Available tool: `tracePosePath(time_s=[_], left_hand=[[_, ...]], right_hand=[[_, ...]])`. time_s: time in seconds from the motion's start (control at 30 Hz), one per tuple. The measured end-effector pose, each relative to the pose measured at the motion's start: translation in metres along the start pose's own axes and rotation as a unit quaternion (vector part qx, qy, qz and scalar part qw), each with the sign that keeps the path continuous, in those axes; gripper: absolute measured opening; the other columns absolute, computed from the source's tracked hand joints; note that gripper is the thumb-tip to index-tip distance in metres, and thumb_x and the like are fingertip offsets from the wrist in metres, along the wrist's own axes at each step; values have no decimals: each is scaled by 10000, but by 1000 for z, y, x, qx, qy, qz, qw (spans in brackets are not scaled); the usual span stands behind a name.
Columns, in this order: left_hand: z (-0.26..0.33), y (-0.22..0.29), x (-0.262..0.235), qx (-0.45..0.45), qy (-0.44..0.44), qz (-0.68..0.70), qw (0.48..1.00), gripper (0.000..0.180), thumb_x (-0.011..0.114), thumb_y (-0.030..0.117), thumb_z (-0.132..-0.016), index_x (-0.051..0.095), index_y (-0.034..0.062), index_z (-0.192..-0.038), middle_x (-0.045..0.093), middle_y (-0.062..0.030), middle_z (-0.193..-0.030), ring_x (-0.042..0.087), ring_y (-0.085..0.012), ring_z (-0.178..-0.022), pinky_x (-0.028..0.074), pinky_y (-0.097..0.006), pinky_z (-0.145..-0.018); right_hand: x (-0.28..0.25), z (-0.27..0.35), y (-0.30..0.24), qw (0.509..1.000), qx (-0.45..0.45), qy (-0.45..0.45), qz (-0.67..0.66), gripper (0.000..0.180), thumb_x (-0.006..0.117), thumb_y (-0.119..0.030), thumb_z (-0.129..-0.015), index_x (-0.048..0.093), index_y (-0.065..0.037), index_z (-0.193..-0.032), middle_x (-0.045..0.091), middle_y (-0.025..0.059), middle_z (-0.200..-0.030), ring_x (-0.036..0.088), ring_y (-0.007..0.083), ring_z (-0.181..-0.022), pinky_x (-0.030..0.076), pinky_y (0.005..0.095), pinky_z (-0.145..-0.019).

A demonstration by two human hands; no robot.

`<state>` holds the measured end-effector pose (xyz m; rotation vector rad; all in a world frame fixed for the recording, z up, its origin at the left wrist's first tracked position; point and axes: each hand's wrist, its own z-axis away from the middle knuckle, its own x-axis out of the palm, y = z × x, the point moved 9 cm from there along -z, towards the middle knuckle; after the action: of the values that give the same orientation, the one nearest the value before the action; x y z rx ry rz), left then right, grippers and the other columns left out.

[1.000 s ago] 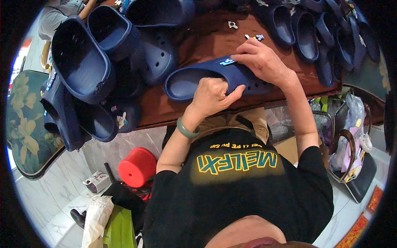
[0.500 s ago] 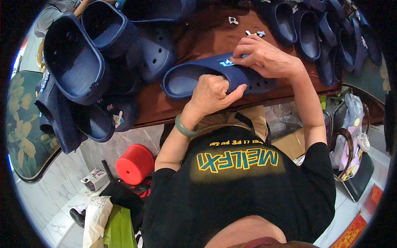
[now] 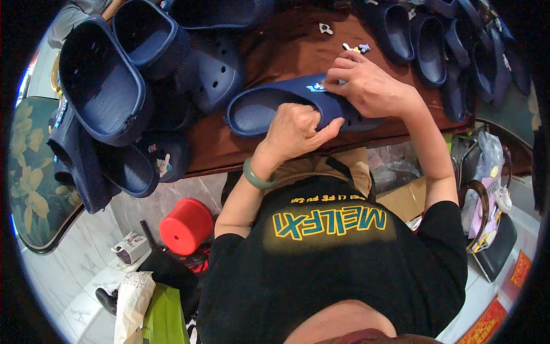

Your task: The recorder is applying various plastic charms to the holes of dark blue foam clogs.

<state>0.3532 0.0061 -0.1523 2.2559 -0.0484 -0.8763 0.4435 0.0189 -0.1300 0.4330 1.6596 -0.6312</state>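
A navy-blue clog point(image 3: 252, 112) lies sideways on the brown cloth, its open heel end to the left. My left hand point(image 3: 292, 129), with a green bangle on its wrist, grips the clog's near side; its fingers curl into the opening and the thumb lies outside along the upper. On top of the clog sits a small blue-and-white charm point(image 3: 314, 88). My right hand point(image 3: 369, 83) is bent over the upper beside this charm, fingers curled with their tips against the shoe. Whether anything small is pinched there is hidden. Just beyond my right hand lie small white charms point(image 3: 356, 48).
Navy clogs point(image 3: 103, 80) are heaped at the left, and more clogs point(image 3: 429, 49) crowd the right. Another white charm point(image 3: 325, 28) rests on the brown cloth point(image 3: 286, 51). Below the table are a red stool point(image 3: 186, 226) and a dark-handled bag point(image 3: 478, 212).
My right hand has shifted slightly right and toward me, its fingers still at the charm. My left hand keeps its hold on the clog.
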Motion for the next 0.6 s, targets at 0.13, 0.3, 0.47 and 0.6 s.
tracePosePath(time_s=[0.13,0.3,0.47,0.6], left_hand=[[0,3,-1,2,-14,0,1000,535,750,300,-779,430,56,-426,467,-127,-448,489,-307,-401,371,-396,-408],[0,1,-2,-5,-14,7,1000,531,748,299,-776,432,53,-427,476,-129,-452,496,-304,-401,377,-394,-408],[2,1,-2,-2,2,12,1000,522,751,294,-778,439,48,-440,475,-137,-457,491,-314,-403,373,-395,-406],[4,-5,1,-12,18,33,999,522,759,295,-782,443,44,-452,466,-145,-457,485,-325,-405,363,-401,-404]], right_hand=[[-1,-1,3,998,-19,-6,-58,264,606,-84,-721,695,-5,-957,580,83,-911,542,257,-944,416,384,-891],[1,-4,0,997,-13,-51,-55,207,621,-76,-743,700,6,-917,587,93,-932,544,272,-956,428,380,-877],[3,5,27,976,64,-12,-209,273,675,-141,-809,705,-27,-1055,620,106,-995,580,283,-973,461,370,-860],[8,17,47,953,173,39,-247,273,694,-158,-820,715,-47,-1069,643,117,-999,625,242,-937,477,343,-837]])
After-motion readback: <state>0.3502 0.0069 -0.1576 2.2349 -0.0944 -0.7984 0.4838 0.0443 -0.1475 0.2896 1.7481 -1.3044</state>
